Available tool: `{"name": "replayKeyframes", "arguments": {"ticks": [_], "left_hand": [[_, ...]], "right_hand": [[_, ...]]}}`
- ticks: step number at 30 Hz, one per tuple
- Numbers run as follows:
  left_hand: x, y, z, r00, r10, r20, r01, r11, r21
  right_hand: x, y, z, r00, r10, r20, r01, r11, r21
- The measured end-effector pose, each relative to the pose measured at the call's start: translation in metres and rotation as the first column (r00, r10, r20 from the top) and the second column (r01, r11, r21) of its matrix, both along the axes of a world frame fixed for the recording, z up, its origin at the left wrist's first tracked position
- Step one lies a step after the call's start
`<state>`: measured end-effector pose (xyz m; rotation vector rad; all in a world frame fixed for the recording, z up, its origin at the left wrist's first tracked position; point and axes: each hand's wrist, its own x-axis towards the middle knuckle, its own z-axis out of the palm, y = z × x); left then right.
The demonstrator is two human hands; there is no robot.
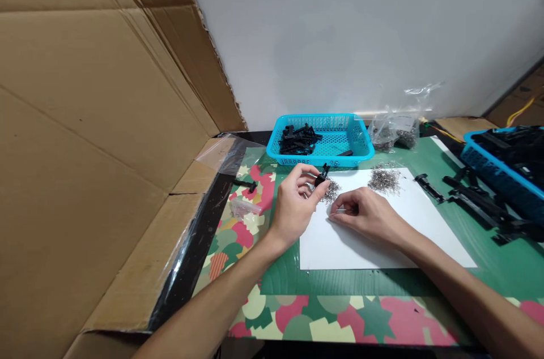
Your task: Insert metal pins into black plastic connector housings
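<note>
Black plastic part being held upright at the left fingertips

The part is being gripped between the thumb and fingers of the left hand, close to the far left corner of the white sheet, with the left pile of small metal pieces showing just behind it. The right hand is being held nearby, lower and to the right, with thumb and forefinger pinched narrowly; what seems to be a thin metal piece is being held there — mostly hidden by the fingers.

A drop is perhaps being risked most: so slight a piece could be lost from a fine pinch, and among so many lying loose it could hardly be found again. The part could also be twisted out of line by a sideways push, since it is being held by fingertips alone. If the left pile were brushed by either hand, pieces could be scattered onto the green mat.

The part's pronged end is being pointed upward, leaning slightly to the right, while its thicker end is being partly covered by the fingers. Its long axis is running nearer to vertical than level; whether it is also being tipped toward or away from the wearer cannot be told.
</note>
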<state>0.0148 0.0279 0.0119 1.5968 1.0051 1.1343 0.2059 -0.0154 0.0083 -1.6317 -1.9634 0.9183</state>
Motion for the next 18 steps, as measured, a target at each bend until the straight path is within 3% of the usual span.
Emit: {"name": "replayKeyframes", "arguments": {"ticks": [7, 11, 18], "left_hand": [[-0.0023, 0.0001, -0.0019, 0.999, -0.037, -0.010, 0.037, 0.999, 0.025], [-0.0010, 0.0016, -0.0019, 0.998, 0.055, -0.024, -0.053, 0.995, 0.084], [-0.0015, 0.0059, -0.0021, 0.997, 0.040, 0.061, -0.040, 0.999, 0.004]], "right_hand": [[-0.0036, -0.0046, -0.0013, 0.996, 0.071, 0.057, -0.073, 0.996, 0.045], [-0.0022, -0.0084, 0.0000, 0.989, 0.139, 0.054, -0.144, 0.984, 0.106], [-0.0028, -0.0086, 0.0021, 0.987, 0.159, 0.033, -0.162, 0.980, 0.118]]}}
